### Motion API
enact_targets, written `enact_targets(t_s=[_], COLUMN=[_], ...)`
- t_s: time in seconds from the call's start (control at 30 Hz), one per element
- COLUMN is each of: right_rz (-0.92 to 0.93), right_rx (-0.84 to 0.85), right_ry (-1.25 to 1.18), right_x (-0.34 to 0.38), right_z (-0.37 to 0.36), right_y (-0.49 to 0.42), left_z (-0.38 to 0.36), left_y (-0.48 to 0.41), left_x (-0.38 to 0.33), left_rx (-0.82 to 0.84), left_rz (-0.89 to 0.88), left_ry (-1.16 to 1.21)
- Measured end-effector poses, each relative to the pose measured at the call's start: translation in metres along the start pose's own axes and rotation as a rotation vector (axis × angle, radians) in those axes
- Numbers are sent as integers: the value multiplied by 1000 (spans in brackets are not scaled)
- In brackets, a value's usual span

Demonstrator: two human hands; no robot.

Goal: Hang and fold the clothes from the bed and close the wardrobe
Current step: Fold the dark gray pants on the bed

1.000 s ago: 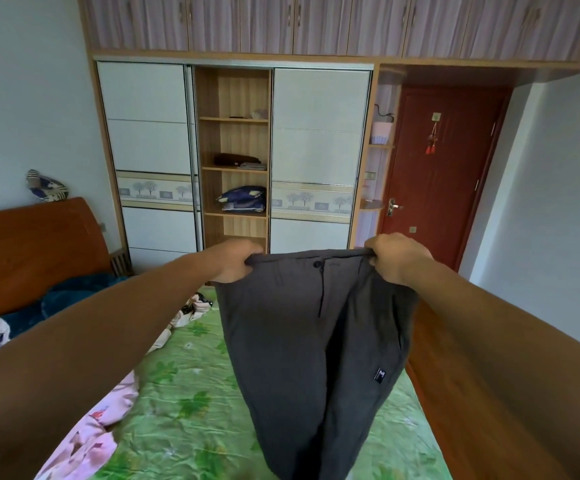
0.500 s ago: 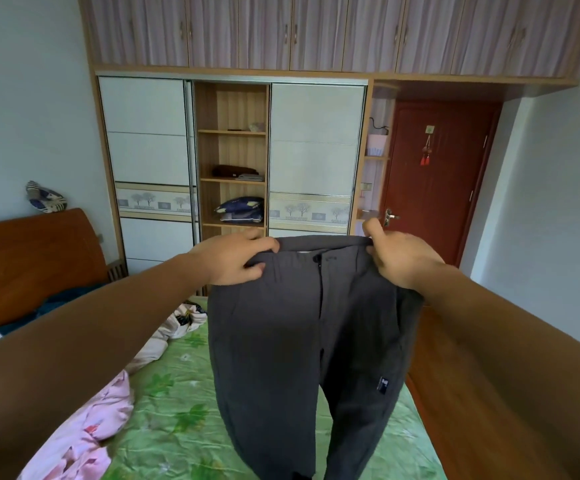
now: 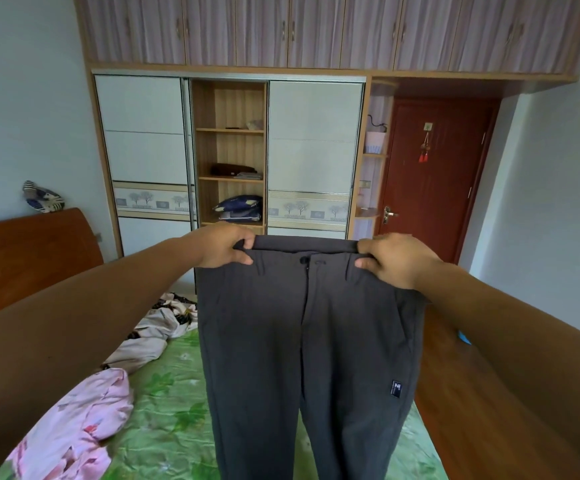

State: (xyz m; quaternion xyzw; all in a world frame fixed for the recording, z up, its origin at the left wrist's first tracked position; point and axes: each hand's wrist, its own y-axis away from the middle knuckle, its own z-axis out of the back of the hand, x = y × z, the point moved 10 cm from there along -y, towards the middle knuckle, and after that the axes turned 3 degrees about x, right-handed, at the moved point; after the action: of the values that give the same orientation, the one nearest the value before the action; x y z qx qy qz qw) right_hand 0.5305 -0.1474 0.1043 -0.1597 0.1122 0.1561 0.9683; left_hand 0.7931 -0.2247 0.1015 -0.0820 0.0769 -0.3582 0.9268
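Far across the room stands a big wardrobe (image 3: 313, 140) with white sliding doors. Its middle part is open, so you can see the shelves (image 3: 229, 178) with a few folded things on them. A red door (image 3: 434, 174) is next to it. Down below is the bed (image 3: 177, 410) with a green leafy sheet. A pink top (image 3: 74, 420) and a pale patterned cloth (image 3: 153, 327) lie in heaps on the bed's left side.

The dark grey trousers (image 3: 302, 341) are up in the air over the bed. They hang flat, with the front facing the person. Both legs drop straight down and out of view.

The left hand (image 3: 226, 245) grips one end of the waistband. The right hand (image 3: 396, 259) grips the other end. The fingers curl round the top edge. The hands are apart, and the waistband is pulled straight between them. Both arms reach out in front, about level.

The trousers look soft and floppy, and I think they are light. They will bend anywhere. The waistband is thicker, so it is the best place to hold. To fold them, I think the hands should come together so one leg lies on the other. The loose legs could swing or twist, so slow is better.
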Motion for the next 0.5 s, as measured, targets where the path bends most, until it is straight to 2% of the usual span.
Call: enact_targets(t_s=[0.1, 0.2, 0.37, 0.5], right_rz=[-138, -189, -215, -156], right_rx=[-42, -80, -204, -217], right_ry=[-212, -340, -371, -334], right_x=[-20, -31, -42, -44], right_z=[12, 28, 81, 112], right_y=[-5, -9, -16, -18], left_z=[11, 29, 80, 108], left_y=[-1, -2, -6, -9], left_x=[1, -8, -24, -26], left_rx=[-24, -37, -137, -106], left_rz=[13, -12, -24, 0], left_ry=[60, 91, 116, 84])
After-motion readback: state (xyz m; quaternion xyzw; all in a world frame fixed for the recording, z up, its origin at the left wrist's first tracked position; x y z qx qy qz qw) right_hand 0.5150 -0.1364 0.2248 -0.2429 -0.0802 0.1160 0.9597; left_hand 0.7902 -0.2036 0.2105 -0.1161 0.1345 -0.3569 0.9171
